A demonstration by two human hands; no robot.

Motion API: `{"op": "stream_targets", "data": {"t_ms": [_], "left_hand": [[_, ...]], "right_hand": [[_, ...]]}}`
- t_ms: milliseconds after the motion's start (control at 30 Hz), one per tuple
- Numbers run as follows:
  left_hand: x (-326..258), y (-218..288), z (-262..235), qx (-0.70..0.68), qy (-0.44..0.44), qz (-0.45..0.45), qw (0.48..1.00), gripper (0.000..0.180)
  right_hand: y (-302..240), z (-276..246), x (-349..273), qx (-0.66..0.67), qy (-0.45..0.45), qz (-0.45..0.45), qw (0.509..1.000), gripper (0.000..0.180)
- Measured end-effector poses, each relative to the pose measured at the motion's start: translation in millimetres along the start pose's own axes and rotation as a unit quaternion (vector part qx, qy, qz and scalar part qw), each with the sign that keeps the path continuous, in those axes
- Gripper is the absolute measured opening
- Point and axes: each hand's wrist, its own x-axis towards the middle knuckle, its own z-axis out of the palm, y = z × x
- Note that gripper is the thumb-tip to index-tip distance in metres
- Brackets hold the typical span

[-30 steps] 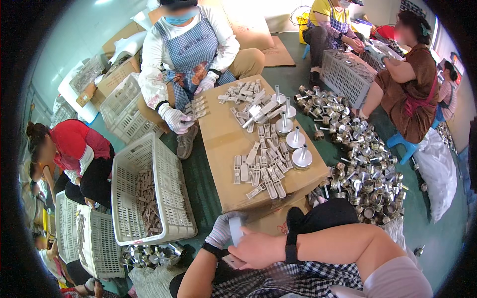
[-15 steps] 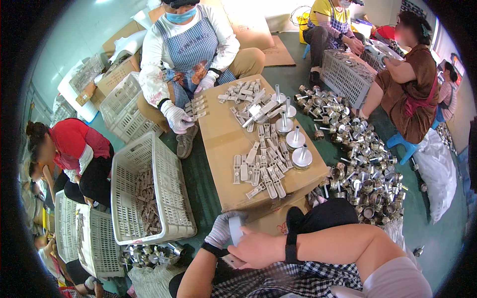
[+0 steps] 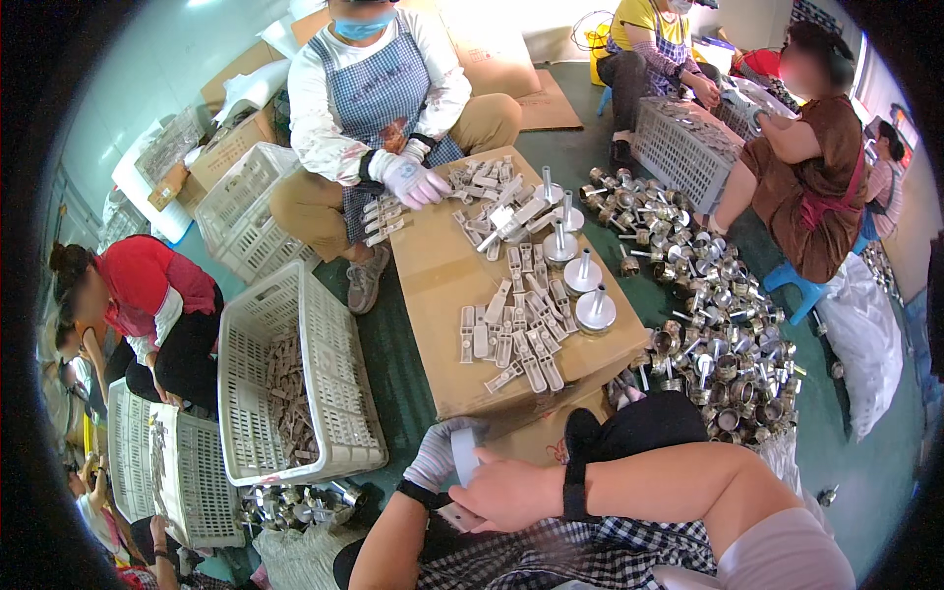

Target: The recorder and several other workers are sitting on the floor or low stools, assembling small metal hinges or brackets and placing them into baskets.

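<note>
Low in front of my lap, my left hand (image 3: 441, 458), in a pale knit glove, is closed round a pale curved piece (image 3: 464, 455) whose full shape is hidden. My right hand (image 3: 513, 494) is closed against it, its fingertips hidden. A grey flat piece with small holes (image 3: 458, 515) sticks out below the right fingers. Just beyond, the cardboard box (image 3: 433, 305) bears several grey clip-like pieces (image 3: 521, 339) in loose groups. A row of round silver discs with upright stems (image 3: 596, 310) stands along its right side.
Across the box, a co-worker's gloved hands (image 3: 415, 183) rest by its far left corner. Left of it stands a white plastic crate (image 3: 339, 393) with brownish-grey pieces inside. Many metal cup-shaped parts (image 3: 723, 344) cover the floor at right. A white sack (image 3: 861, 344) stands beyond.
The co-worker's gloved hand has moved right from the clips at the box's far left edge, and both gloved hands are now together. My own hands have barely moved.
</note>
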Motion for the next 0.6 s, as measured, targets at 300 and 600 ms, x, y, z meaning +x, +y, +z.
{"op": "stream_targets", "data": {"t_ms": [300, 600], "left_hand": [[-0.4, 0.7, -0.3, -0.046, 0.003, -0.014, 0.999, 0.022], [1.5, -0.5, -2.7, -0.074, -0.002, -0.032, 0.997, 0.024]], "right_hand": [[-0.2, 0.7, 0.8, 0.004, 0.014, -0.002, 1.000, 0.031], [-1.1, -1.1, 0.5, 0.005, -0.004, 0.005, 1.000, 0.035]]}}
